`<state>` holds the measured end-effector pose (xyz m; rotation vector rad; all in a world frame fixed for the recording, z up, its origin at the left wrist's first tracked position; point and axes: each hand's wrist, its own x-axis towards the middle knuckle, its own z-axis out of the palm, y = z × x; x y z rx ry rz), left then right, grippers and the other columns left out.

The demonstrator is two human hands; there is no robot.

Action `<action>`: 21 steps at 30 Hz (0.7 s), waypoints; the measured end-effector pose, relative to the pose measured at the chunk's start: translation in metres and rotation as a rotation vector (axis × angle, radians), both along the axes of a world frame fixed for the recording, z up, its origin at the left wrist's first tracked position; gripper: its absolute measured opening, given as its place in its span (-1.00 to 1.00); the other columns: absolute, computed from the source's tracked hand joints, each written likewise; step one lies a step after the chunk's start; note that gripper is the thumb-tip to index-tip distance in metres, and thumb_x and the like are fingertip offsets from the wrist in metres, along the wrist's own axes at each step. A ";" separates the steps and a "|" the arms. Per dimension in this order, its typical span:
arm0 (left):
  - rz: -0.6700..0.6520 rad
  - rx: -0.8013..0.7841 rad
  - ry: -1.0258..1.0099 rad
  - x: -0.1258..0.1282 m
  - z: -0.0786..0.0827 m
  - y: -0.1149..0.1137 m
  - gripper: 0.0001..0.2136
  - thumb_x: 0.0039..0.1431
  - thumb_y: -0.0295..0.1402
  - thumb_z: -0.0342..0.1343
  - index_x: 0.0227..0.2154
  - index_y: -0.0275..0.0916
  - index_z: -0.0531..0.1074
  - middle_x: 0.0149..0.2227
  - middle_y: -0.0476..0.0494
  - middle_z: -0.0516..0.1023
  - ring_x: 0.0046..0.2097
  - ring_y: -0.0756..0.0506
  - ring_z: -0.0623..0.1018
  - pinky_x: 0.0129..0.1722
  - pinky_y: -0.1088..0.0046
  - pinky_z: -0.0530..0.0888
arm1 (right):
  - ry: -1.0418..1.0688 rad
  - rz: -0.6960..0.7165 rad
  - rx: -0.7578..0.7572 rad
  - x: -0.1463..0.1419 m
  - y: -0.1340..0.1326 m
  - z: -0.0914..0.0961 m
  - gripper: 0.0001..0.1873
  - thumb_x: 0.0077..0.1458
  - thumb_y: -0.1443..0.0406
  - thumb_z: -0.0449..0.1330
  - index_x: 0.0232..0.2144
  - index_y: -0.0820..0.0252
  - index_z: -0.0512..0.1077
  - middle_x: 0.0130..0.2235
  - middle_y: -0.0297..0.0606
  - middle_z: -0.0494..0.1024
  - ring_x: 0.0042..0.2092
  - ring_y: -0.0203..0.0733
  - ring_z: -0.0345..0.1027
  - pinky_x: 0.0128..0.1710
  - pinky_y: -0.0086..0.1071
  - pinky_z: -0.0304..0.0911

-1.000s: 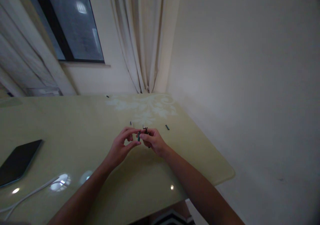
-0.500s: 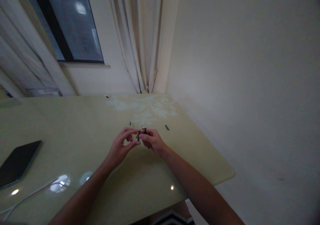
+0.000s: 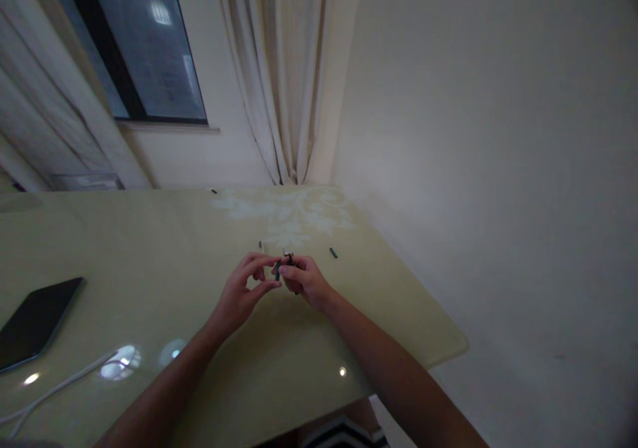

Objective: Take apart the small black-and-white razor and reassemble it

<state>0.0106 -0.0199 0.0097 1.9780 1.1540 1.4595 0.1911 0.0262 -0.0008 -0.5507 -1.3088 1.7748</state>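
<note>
Green piece (image 3: 277, 272), long axis upright in view, is pinched end to end by the left hand (image 3: 241, 292) — the right hand (image 3: 309, 283) just beside it, fingers closed around a dark object (image 3: 290, 259).

The tabletop (image 3: 149, 255) is glossy, the curtains (image 3: 279, 69) matt cloth.

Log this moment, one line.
left hand: holds green piece | right hand: holds dark item | table: dark strip beyond right hand
</note>
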 end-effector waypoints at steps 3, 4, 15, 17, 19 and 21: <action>0.004 0.019 0.002 0.000 0.000 0.000 -0.69 0.21 -0.23 0.32 0.02 -0.06 0.58 -0.23 -0.03 0.47 -0.31 -0.01 0.44 -0.22 0.43 0.44 | -0.006 -0.017 0.006 0.001 0.001 -0.001 -0.68 -0.01 0.11 0.41 -0.35 0.25 0.55 -0.63 -0.55 0.18 -0.60 -0.45 -0.11 -0.60 -0.43 -0.22; 0.009 0.022 0.004 0.001 0.000 0.000 -0.69 0.21 -0.23 0.32 0.02 -0.06 0.58 -0.23 -0.03 0.46 -0.31 -0.01 0.44 -0.22 0.43 0.44 | -0.014 -0.025 0.012 0.001 0.001 -0.001 -0.68 -0.01 0.10 0.41 -0.35 0.25 0.55 -0.63 -0.55 0.18 -0.61 -0.45 -0.12 -0.60 -0.43 -0.22; 0.009 -0.221 -0.063 -0.004 0.003 0.001 -0.59 0.14 -0.15 0.35 0.03 -0.14 0.55 -0.25 -0.06 0.55 -0.37 0.00 0.42 -0.31 0.45 0.41 | -0.124 -0.209 0.154 0.005 0.004 0.003 -0.61 -0.03 0.01 0.42 -0.40 0.21 0.51 -0.54 -0.44 0.30 -0.54 -0.40 -0.01 -0.55 -0.43 -0.12; -0.004 -0.264 -0.094 -0.003 0.005 0.000 -0.56 0.10 -0.14 0.38 0.02 -0.15 0.56 -0.26 -0.06 0.54 -0.37 0.00 0.41 -0.32 0.46 0.40 | -0.160 -0.239 0.187 0.006 0.004 0.006 -0.59 -0.03 -0.01 0.41 -0.40 0.20 0.51 -0.53 -0.43 0.30 -0.52 -0.38 0.01 -0.53 -0.43 -0.08; -0.024 -0.307 -0.145 -0.001 0.008 -0.001 -0.55 0.09 -0.12 0.38 0.03 -0.16 0.56 -0.26 -0.07 0.55 -0.36 -0.01 0.43 -0.32 0.46 0.40 | -0.224 -0.266 0.254 0.009 0.002 0.009 -0.60 -0.02 -0.02 0.39 -0.38 0.20 0.51 -0.54 -0.44 0.25 -0.50 -0.35 0.00 -0.51 -0.42 -0.06; -0.056 -0.364 -0.199 0.001 0.010 -0.002 -0.56 0.13 -0.06 0.34 0.00 -0.17 0.57 -0.26 -0.11 0.57 -0.33 -0.04 0.46 -0.31 0.44 0.41 | -0.312 -0.307 0.388 0.011 0.001 0.011 -0.64 0.03 0.01 0.37 -0.37 0.19 0.51 -0.56 -0.46 0.20 -0.50 -0.33 0.00 -0.50 -0.41 -0.05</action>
